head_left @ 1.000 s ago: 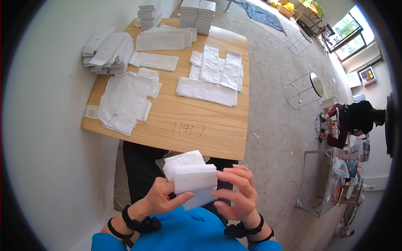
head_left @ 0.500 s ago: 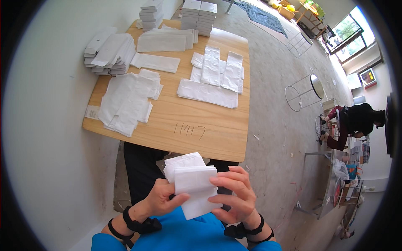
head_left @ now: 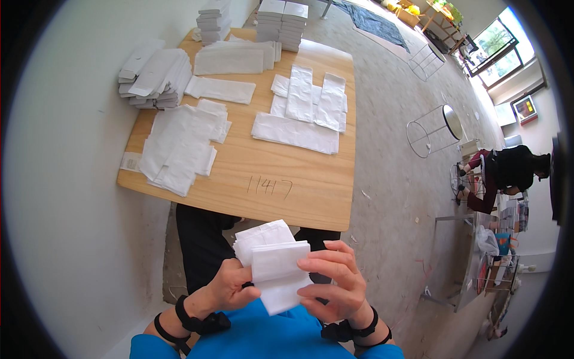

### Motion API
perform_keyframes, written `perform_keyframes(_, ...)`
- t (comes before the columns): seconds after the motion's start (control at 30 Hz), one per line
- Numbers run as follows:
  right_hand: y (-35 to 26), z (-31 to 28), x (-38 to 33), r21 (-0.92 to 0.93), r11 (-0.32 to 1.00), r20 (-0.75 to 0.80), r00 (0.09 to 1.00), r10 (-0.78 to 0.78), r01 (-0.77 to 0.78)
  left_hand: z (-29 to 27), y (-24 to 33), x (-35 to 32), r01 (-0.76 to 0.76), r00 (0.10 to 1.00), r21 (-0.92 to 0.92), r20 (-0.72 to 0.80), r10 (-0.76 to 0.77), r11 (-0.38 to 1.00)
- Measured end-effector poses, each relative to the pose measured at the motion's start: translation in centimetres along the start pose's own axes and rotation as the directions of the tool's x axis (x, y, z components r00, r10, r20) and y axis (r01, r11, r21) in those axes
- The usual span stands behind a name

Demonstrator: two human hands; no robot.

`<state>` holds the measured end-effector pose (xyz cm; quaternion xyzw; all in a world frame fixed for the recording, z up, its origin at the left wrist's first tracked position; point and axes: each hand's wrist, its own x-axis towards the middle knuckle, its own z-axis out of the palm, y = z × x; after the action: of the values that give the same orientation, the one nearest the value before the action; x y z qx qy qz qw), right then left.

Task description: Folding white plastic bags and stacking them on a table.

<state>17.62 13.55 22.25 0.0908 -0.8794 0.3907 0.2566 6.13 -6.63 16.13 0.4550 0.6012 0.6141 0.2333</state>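
Observation:
In front of my blue shirt, just off the table's near edge, is a small stack of folded white paper (head_left: 280, 262). Its top pieces are neatly lined up, and another bunch of white paper (head_left: 263, 234) sticks out at an angle behind them. My left hand (head_left: 227, 286) grips the stack from its left side, with the thumb bent at the lower left edge. At the right edge, the fingers of my right hand (head_left: 335, 281) are curved and rest on the paper. Part of the left fingers is hidden behind the stack.
A wooden table (head_left: 239, 161) bears loose white paper pieces (head_left: 182, 140) at left and more flat white pieces (head_left: 299, 131) at right. Stacked white boxes (head_left: 281, 24) stand at the back. A wire stool (head_left: 451, 122) and a seated person (head_left: 508, 173) are to the right.
My left thumb has drawn back from the front of the stack toward its left edge. The right hand has shifted very slightly and still touches the paper.

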Motion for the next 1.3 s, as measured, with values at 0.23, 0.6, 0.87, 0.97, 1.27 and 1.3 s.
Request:
perform_keyframes(0.23,0.2,-0.1,0.1,-0.045,0.993,-0.104,0.989,0.102,-0.107,0.3,1.2,0.9,0.016,1.0,0.107,-0.008,-0.015,0.994)
perform_keyframes(0.6,0.0,-0.4,0.0,0.052,0.996,0.033,0.997,0.067,-0.069,-0.3,0.6,0.1,0.062,0.998,0.072,0.009,-0.062,0.995)
perform_keyframes(0.87,1.0,0.6,0.3,-0.114,0.986,-0.096,0.989,0.114,-0.125,0.2,1.3,1.1,0.007,1.0,0.121,-0.014,-0.005,0.993)
perform_keyframes(0.97,1.4,0.8,0.0,-0.114,0.993,-0.068,0.997,0.028,-0.035,0.1,0.7,1.0,-0.029,0.999,0.104,-0.013,0.031,0.994)
perform_keyframes(1.27,0.5,0.0,0.2,-0.08,0.988,-0.086,0.988,0.128,-0.135,0.0,1.1,1.1,0.013,1.0,0.093,0.002,-0.013,0.996)
perform_keyframes(1.3,0.5,0.0,0.4,-0.081,0.987,-0.087,0.988,0.131,-0.138,0.0,1.2,1.1,-0.008,1.0,0.124,0.002,0.008,0.992)
